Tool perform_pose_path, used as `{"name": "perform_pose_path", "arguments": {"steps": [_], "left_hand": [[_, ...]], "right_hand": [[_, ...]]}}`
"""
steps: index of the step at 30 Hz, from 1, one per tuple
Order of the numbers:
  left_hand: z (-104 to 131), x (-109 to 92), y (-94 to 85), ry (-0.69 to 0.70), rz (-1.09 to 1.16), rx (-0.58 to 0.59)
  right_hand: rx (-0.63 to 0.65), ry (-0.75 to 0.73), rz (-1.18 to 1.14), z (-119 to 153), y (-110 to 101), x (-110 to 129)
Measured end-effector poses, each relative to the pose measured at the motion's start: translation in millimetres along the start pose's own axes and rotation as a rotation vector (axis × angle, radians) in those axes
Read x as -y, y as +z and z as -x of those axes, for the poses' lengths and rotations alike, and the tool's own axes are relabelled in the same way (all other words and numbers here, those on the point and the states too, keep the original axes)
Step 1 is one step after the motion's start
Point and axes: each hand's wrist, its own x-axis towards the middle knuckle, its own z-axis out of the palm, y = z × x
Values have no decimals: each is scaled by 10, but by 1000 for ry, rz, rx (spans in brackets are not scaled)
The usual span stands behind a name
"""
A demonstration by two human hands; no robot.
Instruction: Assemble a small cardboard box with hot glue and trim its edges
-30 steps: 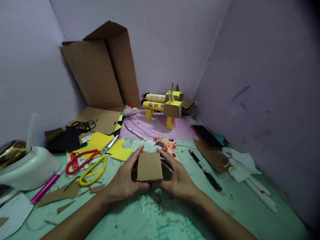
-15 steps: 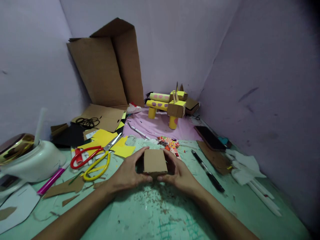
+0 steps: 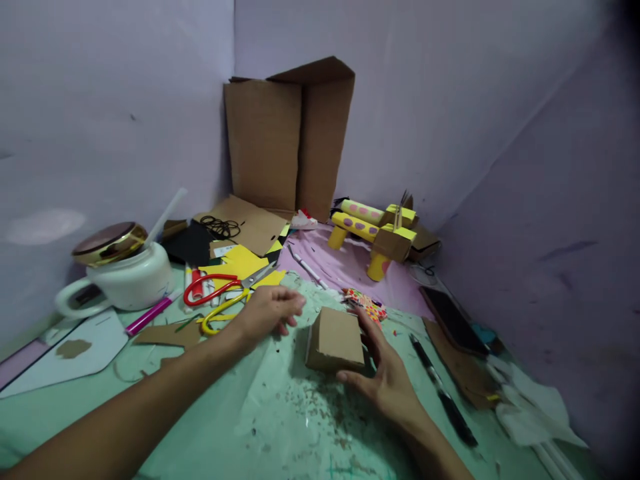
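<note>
A small brown cardboard box sits on the green table surface, in the middle of the view. My right hand is round its right side, with the thumb at the front edge and the fingers at the back right. To the left of the box, apart from it, my left hand hovers with loosely curled fingers and nothing in them. Just beyond that hand lie scissors with red and yellow handles, over yellow paper.
A white mug and a purple marker are at the left. Yellow spotted cardboard figures stand on pink cloth. A large folded cardboard leans at the back. A black pen and a phone lie right.
My left hand has let go of the box and moved left, towards the scissors. My right hand stays at the box. The view has turned to the left.
</note>
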Motion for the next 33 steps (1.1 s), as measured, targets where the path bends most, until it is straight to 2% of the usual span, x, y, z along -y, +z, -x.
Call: {"name": "perform_pose_path", "arguments": {"steps": [2, 4, 9, 12, 15, 20, 24, 27, 31, 33], "left_hand": [[23, 38, 34, -66, -14, 77], [56, 57, 62, -86, -15, 122], [132, 36, 85, -42, 90, 306], [140, 29, 71, 1, 92, 373], [132, 46, 43, 117, 3, 375], [147, 115, 9, 416, -283, 285], [160, 181, 21, 473, -299, 362], [164, 198, 27, 483, -378, 405], [182, 156, 6, 509, -536, 412], [186, 143, -12, 498, -531, 408]], "right_hand": [[-5, -8, 11, 15, 26, 4], [-41, -79, 45, 41, 44, 5], [-44, -379, 143, 112, 59, 22], [-13, -467, 166, 135, 46, 66], [-6, -422, 125, 137, 16, 112], [-59, -261, -186, 106, -13, 122], [-7, -190, -45, 112, 35, 106], [1, -222, 107, 119, 81, 124], [-59, -357, 205, 95, 88, 174], [-66, -422, 228, 78, 77, 196]]}}
